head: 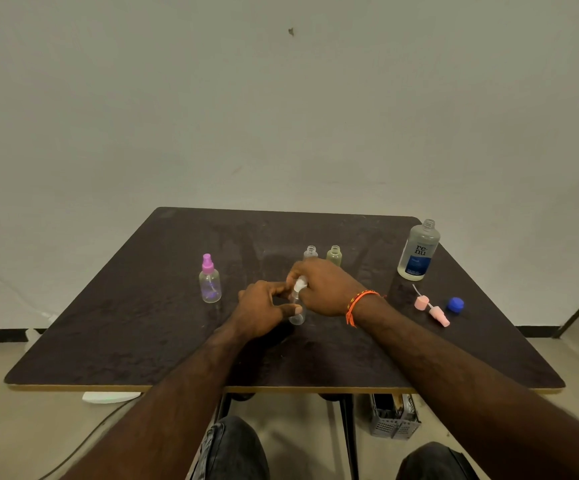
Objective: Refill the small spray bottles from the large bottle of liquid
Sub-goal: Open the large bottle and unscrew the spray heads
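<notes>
A small clear spray bottle [297,315] stands at the table's middle. My left hand [264,311] holds its body between thumb and fingers. My right hand [322,285] grips its white spray top [300,285] from above. Behind my hands stand two small uncapped bottles, one clear [311,253] and one greenish [334,255]. Another small bottle with a pink-purple spray top [209,279] stands to the left. The large bottle [418,251], open and labelled "renu", stands at the back right.
Two pink spray tops [433,308] and a blue cap [455,304] lie on the dark table [142,334] at the right. A grey basket [395,419] sits on the floor under the table, by my knees.
</notes>
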Tool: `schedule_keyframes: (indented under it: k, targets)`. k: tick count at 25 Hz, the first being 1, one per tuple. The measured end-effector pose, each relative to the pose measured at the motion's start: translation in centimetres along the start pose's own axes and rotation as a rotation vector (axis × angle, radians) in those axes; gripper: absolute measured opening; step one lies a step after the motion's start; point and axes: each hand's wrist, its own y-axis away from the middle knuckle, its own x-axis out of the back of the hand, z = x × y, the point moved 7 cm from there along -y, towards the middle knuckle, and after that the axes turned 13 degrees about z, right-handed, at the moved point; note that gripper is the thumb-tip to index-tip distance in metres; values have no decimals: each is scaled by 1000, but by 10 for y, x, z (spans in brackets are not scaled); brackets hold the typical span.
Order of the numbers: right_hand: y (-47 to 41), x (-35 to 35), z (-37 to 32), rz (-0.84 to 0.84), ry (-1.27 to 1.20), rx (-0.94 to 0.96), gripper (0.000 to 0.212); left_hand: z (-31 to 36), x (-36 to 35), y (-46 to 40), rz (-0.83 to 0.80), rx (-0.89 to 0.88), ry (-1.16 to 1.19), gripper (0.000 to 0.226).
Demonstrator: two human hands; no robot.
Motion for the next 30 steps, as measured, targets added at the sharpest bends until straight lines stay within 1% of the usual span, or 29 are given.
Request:
schedule_keyframes:
  k: [2,3,4,5,7,8,9,10,13,14,15,17,18,20,23,25,26,28,30]
  targets:
    - [2,3,-4,3,-28,20,47,-1,-2,0,-10,0,-5,43]
    - [2,5,-2,33,-21,3,51,-1,-1,0,-7,-6,-10,37]
    - [1,7,2,61,-2,-23,49,0,0,0,3,-13,-16,29]
    - [1,8,6,77,28,-42,42,0,1,1,13,-17,-19,24]
    - [2,7,11,76,71,-50,24,0,3,1,25,-18,-17,27]
    - [2,7,12,78,55,-40,19,0,3,1,23,-16,-10,28]
    - [2,7,10,73,24,-22,18,-1,2,1,19,-16,-1,29]
    - [3,6,8,58,-11,-1,23,-1,2,1,17,-19,4,31]
    - [4,4,2,21,-70,19,42,0,1,2,0,-10,1,38]
    - [3,3,3,28,-58,8,43,-1,0,2,-4,-11,-5,39]
    - [3,2,4,44,-32,2,38,0,1,2,0,-14,-9,39]
    - [2,1,6,86,8,12,23,-1,1,2,11,-16,-6,34]
    - [2,2,6,106,-2,17,19,-1,1,2,15,-14,-2,30]
    - [3,7,5,143,-39,20,22,-1,1,2,17,-8,2,25]
    - [3,19,4,218,-47,26,26,1,1,4,9,-7,-11,29]
    - [3,24,5,273,-58,21,26,1,1,5,10,-2,8,21]
    - [5,27,7,310,-73,11,26,1,1,7,15,7,20,20]
    - [10,37,15,424,-120,-27,23,2,3,8,38,25,22,28]
    - [17,49,25,536,-190,-85,19,4,3,8,64,14,5,29]
